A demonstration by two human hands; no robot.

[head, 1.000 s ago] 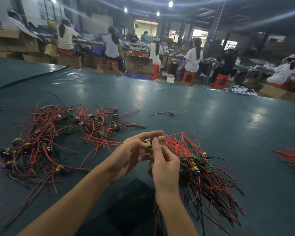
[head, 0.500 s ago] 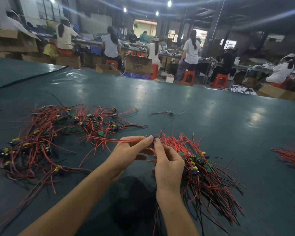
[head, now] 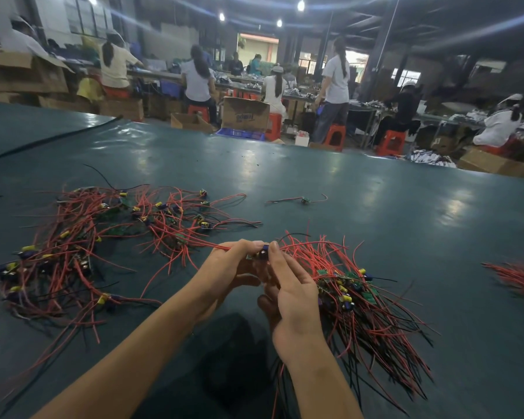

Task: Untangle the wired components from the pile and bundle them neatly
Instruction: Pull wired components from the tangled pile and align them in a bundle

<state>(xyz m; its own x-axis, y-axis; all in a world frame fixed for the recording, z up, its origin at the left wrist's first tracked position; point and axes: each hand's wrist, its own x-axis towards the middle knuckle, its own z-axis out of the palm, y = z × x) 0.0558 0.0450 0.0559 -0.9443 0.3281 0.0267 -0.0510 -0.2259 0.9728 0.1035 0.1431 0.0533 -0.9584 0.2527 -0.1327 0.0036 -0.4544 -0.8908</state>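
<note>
Step in hand: I judged it to be freeing one wired component [head: 262, 254] from the tangled pile [head: 82, 237], ahead of adding it to the sorted bundle [head: 363, 306].
Left hand: the left hand [head: 224, 267] was pinching the component's near end. The component's red lead [head: 194, 241] ran off leftward toward the pile.
Right hand: the right hand [head: 294, 297] was pinching the same component at its blue cap with thumb and forefinger. I could not tell whether its lower fingers also held the bundle.
Component position: it was held up between both hands, over the green table [head: 375, 207], between pile and bundle.
Technique note: I would draw the lead out slowly along its own length. If it snags, ease back and lift the crossing wires rather than tug. Hold by the board, not the solder joints.
Alignment note: before laying it down, turn it so the board sits with the other boards and the leads run the same way.
Pile appearance: loose red and black leads crossed in all directions, with yellow and blue parts scattered through them.
Bundle appearance: the boards were grouped near the right hand, and the leads fanned toward me, roughly parallel.
Elsewhere: one stray component [head: 304, 200] lay alone farther back, and more red wires [head: 518, 276] lay at the right edge.
</note>
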